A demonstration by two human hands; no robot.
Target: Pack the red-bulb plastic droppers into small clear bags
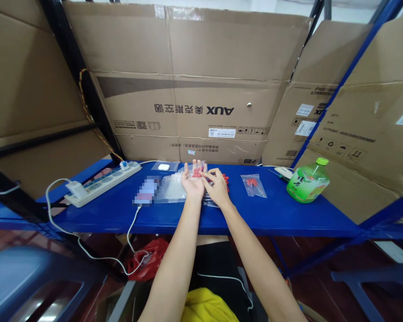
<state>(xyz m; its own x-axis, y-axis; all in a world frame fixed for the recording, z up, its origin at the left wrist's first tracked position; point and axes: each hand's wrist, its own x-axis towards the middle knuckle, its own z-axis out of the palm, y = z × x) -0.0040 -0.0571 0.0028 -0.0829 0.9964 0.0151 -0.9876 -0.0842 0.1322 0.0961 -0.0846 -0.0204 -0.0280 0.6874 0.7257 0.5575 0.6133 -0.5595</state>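
Observation:
My left hand point(192, 184) is turned palm up, fingers curled around a small clear plastic bag point(199, 170) with red pieces inside. My right hand point(217, 187) meets it from the right, thumb and forefinger pinched at the bag's edge. Partly hidden behind my right hand is a heap of small red pieces point(226, 179). Flat clear plastic bags point(171, 188) lie to the left of my left wrist. Off to the right, another clear bag point(254, 186) with red pieces rests on the blue table point(275, 217).
A phone point(147, 191) on a white cable and a white earphone case point(163, 167) lie left. A power strip point(104, 183) runs along the left side. At the right stand a green bottle point(308, 181) and a white-handled tool point(284, 173). Cardboard point(195, 53) walls the back.

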